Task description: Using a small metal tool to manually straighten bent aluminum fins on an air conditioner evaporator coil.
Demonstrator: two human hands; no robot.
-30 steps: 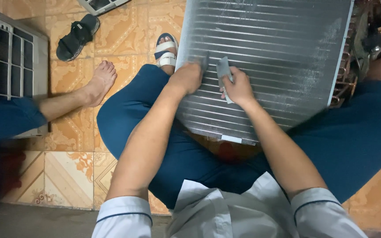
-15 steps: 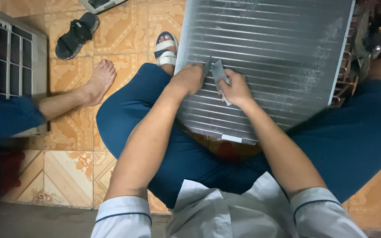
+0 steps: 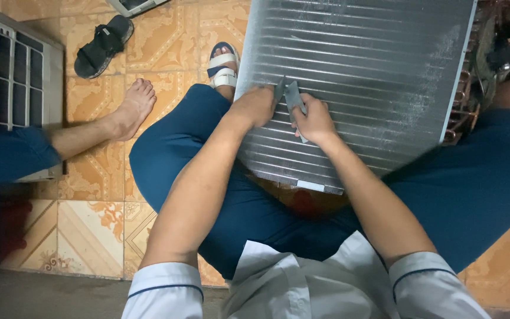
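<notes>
A finned coil panel point(image 3: 361, 77) leans on the person's lap, tilted up so both hands reach its face. The left hand point(image 3: 255, 106) and right hand point(image 3: 314, 121) each pinch a flat grey card point(image 3: 294, 97) edge-on against the fins, side by side.

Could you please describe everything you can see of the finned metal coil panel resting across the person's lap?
The finned coil panel is a large, flat, silver-grey slab of fine metal fins crossed by parallel ridges, with pale dusty smears. A thin light frame edges its right side, where copper tube bends show. It leans tilted over the dark blue trousers, its top cut off by the picture. The left hand and right hand press small grey flat tools against its face.
</notes>
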